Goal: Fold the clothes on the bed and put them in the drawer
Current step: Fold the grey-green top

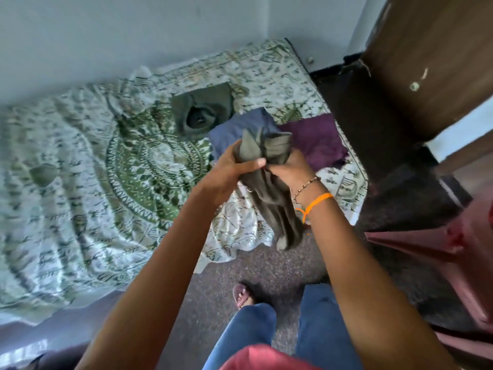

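My left hand (pixel 232 169) and my right hand (pixel 289 168) both grip a bunched olive-grey garment (pixel 272 198) in the air over the bed's near edge. Its lower part hangs down between my forearms. On the bed (pixel 80 161) behind it lie a blue garment (pixel 240 126), a purple garment (pixel 317 140) to its right, and an olive-green folded garment (pixel 202 108) further back. No drawer is in view.
The bed has a green and white patterned sheet and stands against a pale wall. A dark wooden door (pixel 426 62) is at the upper right. A pink plastic chair (pixel 453 252) stands at the right. My legs and a sandal (pixel 242 295) are on the speckled floor.
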